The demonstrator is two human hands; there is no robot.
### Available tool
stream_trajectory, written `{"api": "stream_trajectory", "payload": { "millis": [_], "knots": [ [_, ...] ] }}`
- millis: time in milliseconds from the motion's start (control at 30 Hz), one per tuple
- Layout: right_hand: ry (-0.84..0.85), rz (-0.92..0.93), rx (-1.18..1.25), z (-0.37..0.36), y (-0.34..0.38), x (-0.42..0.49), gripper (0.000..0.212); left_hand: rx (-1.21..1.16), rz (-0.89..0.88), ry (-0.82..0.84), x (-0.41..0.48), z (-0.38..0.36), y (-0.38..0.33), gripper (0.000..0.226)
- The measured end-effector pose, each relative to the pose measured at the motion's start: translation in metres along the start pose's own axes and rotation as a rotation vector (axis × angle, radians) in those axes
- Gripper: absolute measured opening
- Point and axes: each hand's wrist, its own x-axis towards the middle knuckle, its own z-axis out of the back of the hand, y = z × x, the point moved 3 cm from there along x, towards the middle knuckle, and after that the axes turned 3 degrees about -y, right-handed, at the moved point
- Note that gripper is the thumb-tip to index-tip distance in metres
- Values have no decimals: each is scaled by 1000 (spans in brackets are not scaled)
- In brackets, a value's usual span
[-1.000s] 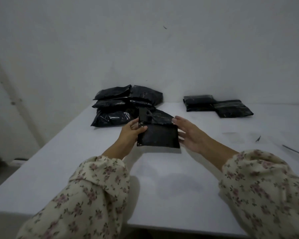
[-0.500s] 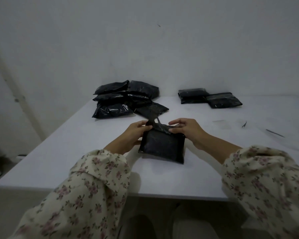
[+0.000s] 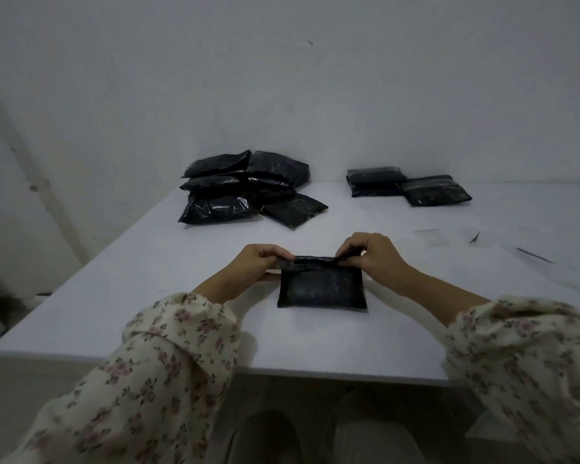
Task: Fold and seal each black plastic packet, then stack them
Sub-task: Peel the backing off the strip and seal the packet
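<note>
A black plastic packet (image 3: 322, 289) lies flat on the white table (image 3: 315, 343) in front of me. Its far flap is folded over towards me. My left hand (image 3: 258, 262) pinches the flap's left end. My right hand (image 3: 370, 256) pinches the right end with curled fingers. A loose pile of several black packets (image 3: 245, 192) sits at the back left. Two flat black packets (image 3: 409, 187) lie side by side at the back right.
Thin clear strips (image 3: 431, 236) and a dark sliver (image 3: 533, 255) lie on the table to the right. A pale wall stands right behind the table. The table's near edge runs just below my forearms, with my knees under it.
The packet has come closer to me and now lies square. Both hands have moved to the ends of its far flap and now pinch it folded over.
</note>
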Motion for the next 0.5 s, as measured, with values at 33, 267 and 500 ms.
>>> {"api": "stream_trajectory", "payload": {
  "millis": [33, 267, 500],
  "knots": [
    [-19, 25, -10, -2, -3, -1, 23, -3, 34, 4, 0, 0, -1, 33],
    [-66, 78, -20, -5, -13, -1, 16, 233, -34, 25, 9, -5, -10, 12],
    [-68, 161, -151, 0, -18, 2, 15, 537, -276, -70, 18, -6, -11, 22]
  ]
}}
